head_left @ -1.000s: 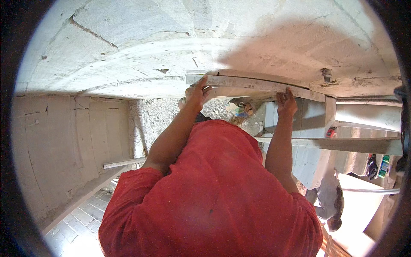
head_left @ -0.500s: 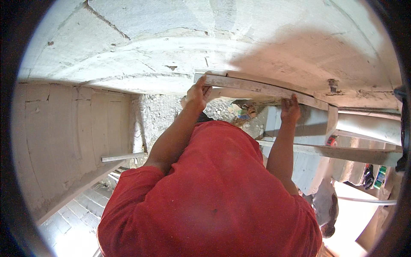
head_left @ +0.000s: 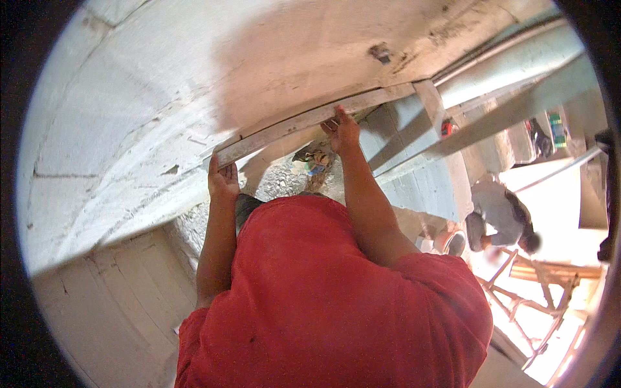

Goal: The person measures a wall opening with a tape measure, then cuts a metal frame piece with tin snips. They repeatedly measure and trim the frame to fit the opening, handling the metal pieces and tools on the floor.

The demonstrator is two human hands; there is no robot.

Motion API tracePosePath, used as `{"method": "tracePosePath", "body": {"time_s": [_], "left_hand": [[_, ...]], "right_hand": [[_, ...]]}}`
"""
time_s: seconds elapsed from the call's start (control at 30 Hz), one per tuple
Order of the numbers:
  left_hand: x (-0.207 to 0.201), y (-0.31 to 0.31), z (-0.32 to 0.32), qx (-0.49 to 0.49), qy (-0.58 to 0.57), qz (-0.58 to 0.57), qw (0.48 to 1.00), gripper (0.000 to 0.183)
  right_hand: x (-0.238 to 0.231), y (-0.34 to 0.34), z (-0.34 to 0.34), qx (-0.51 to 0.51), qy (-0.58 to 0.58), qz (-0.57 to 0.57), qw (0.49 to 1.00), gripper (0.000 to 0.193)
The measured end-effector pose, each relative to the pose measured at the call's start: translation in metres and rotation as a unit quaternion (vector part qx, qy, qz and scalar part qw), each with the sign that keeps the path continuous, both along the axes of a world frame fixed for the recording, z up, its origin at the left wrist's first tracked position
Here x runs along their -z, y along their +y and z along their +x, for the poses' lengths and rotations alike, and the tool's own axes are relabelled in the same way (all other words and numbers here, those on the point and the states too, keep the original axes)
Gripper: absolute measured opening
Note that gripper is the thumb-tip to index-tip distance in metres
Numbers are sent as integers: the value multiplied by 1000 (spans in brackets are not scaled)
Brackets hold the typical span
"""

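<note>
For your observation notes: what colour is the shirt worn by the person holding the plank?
Red shirt, head view.

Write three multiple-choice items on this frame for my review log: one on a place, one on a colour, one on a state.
1. Where is the left hand?
A. at the near end of the long wooden board
B. on the wooden ladder
C. on the grey pipe

2. What colour is the person's shirt?
A. blue
B. red
C. white

3. How does the right hand meet the board?
A. it hangs clear of it
B. it carries it at waist height
C. its fingers are on the board's edge against the white block wall

Answers: 1 A, the left hand's fingers curl round the board's end nearest the camera. 2 B, the shirt filling the lower frame is red. 3 C, the right hand's fingers lie on the board farther along, with the board set against the wall.
</note>
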State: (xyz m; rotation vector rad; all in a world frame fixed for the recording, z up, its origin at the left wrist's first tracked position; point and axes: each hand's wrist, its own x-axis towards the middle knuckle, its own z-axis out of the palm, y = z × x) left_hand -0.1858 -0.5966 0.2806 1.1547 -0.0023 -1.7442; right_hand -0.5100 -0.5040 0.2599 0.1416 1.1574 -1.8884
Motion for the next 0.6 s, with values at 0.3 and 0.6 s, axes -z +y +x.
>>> {"method": "tracePosePath", "body": {"time_s": [0.3,0.6], "left_hand": [[-1,-2,4,40,17,-32,999,36],[1,-1,9,55,33,-42,997,39]], "right_hand": [[-36,-2,23,23,22,12,999,44],[-27,-1,20,21,17,-14,1000,45]]}}
